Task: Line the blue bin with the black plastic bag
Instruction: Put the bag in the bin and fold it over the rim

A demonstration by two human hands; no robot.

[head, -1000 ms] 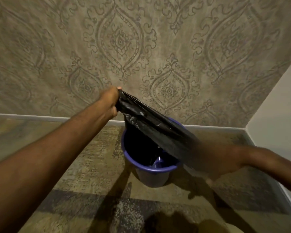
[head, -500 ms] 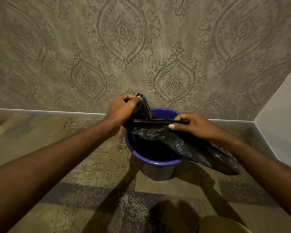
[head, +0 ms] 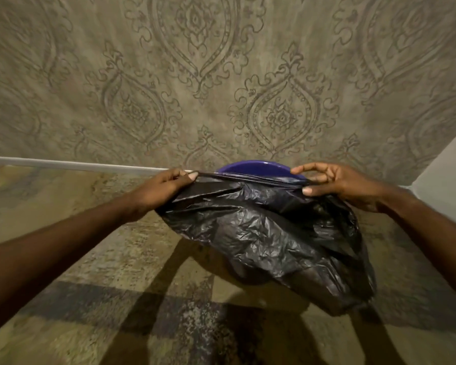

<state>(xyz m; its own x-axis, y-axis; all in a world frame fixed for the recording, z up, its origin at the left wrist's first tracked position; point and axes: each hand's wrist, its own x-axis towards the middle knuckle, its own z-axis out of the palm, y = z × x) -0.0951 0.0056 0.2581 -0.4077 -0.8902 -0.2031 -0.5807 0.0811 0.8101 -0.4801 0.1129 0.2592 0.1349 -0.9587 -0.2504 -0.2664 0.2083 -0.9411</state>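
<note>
The black plastic bag (head: 269, 233) hangs crumpled in front of me, its top edge stretched taut between both hands. My left hand (head: 163, 188) pinches the bag's left corner between thumb and fingers. My right hand (head: 337, 185) pinches the right corner, with the other fingers spread. Behind the stretched edge only the far rim of the blue bin (head: 256, 167) shows; the bag hides the bin's body and opening.
The bin stands on a patterned carpet (head: 90, 259) close to a wallpapered wall with a white skirting board (head: 63, 164). A plain pale wall (head: 448, 164) closes the corner on the right. Shadows of my arms fall on the floor below.
My hands have spread apart, pulling the bag's top edge wide. The bag now drapes in front of the bin and covers most of it. My right hand has shifted to the right corner.
</note>
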